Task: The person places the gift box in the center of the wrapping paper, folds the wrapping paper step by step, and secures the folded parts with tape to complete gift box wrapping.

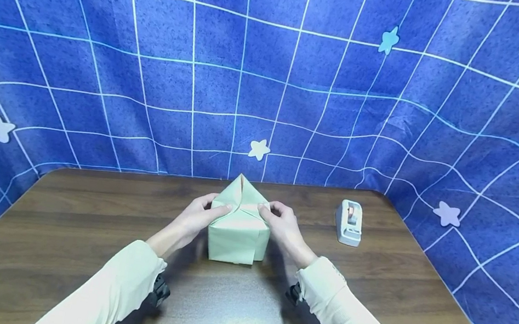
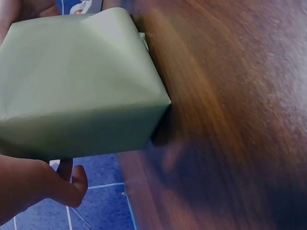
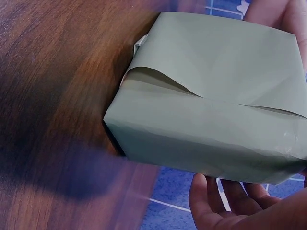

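A box wrapped in pale green paper (image 1: 231,244) sits on the table in the head view, its top paper folded to a raised point at the back. My left hand (image 1: 194,216) grips its left side, thumb on the top folds. On the right side my right hand (image 1: 284,227) holds it likewise, thumb on the upper paper. Seen from the left wrist, the box (image 2: 81,72) has a smooth near side, with left fingers partly hidden beyond it. From the right wrist, a loose paper edge gapes along the box (image 3: 206,124), and right fingers (image 3: 199,191) curl at its far side.
A white tape dispenser (image 1: 348,224) stands to the right of the box on the brown wooden table (image 1: 96,222). Behind and beside the table hangs a blue cloth (image 1: 210,88) with white grid lines and stars. Dark wrist cameras (image 1: 160,291) sit under both cuffs.
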Action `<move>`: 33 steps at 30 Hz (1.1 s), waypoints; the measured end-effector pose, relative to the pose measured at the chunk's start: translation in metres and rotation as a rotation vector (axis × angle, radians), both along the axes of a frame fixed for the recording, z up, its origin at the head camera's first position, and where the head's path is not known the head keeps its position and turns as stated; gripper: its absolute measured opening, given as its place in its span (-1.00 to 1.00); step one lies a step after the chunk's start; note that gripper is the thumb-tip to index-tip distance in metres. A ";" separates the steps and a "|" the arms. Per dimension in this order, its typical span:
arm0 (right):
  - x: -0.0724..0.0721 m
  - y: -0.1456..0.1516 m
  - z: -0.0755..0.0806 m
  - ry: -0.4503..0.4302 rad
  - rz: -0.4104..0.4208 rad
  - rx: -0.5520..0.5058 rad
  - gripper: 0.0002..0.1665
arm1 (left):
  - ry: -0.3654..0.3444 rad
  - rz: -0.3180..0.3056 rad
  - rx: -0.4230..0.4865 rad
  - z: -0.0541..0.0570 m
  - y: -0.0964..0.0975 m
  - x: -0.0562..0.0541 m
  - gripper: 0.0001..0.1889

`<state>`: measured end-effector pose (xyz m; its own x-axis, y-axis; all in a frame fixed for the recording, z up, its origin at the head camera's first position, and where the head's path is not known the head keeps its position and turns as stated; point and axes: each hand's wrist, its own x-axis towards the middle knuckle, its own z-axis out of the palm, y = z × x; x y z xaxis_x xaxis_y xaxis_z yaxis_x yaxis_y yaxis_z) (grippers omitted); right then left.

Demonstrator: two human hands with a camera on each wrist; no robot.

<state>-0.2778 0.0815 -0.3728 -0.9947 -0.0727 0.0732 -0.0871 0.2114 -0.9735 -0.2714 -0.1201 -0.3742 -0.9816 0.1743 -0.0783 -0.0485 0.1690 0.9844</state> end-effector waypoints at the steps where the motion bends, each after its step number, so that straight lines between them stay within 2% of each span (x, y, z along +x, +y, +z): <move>1: 0.000 0.000 0.000 -0.001 0.001 -0.001 -0.76 | -0.004 0.007 0.003 0.000 0.000 -0.001 -0.56; 10: 0.001 0.000 0.000 0.006 0.010 -0.010 -0.77 | -0.092 0.066 0.053 0.002 0.005 -0.006 -0.55; 20: 0.000 0.000 -0.001 0.002 0.014 -0.007 -0.77 | -0.117 0.100 0.070 0.004 0.010 -0.008 -0.56; 28: -0.001 0.000 -0.002 0.009 0.018 -0.020 -0.77 | -0.182 0.094 0.152 0.001 0.009 -0.012 -0.53; 33: -0.001 0.000 -0.002 0.013 0.018 -0.014 -0.77 | -0.172 0.075 0.171 0.002 0.007 -0.012 -0.53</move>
